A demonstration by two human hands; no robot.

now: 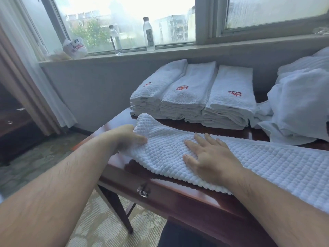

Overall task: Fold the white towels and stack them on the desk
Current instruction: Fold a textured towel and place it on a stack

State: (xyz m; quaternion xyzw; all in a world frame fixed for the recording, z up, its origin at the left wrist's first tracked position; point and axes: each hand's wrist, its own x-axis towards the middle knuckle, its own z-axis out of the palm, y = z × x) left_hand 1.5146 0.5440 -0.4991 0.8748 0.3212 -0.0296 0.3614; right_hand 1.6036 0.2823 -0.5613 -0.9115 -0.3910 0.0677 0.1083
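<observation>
1. Two bare hands work one white waffle-weave towel (267, 168) that lies as a long strip across the near edge of the dark glossy wooden bench (178, 198), running off to the right out of view.
2. The right hand (211, 157) lies flat on the strip with its fingers straight and spread, pressing the cloth to the bench and gripping nothing.
3. The left hand (131, 138) grips the towel's left end, fingers curled into the cloth; that end is lifted and curls up off the bench.
4. Judged from this, a fold of the strip is in hand: the raised end looks ready to be carried rightward over the pinned part. The next move would call for edges brought level and the right hand slid clear as the fold lands.
5. Farther back on the bench stand three stacks of folded white towels with red embroidered flowers (188, 93), side by side, touching.
6. To their right sits a loose heap of crumpled white towels (295, 104), so much folding seems left.
7. Two clear plastic water bottles (148, 34) stand on the grey windowsill (231, 49) beyond.
</observation>
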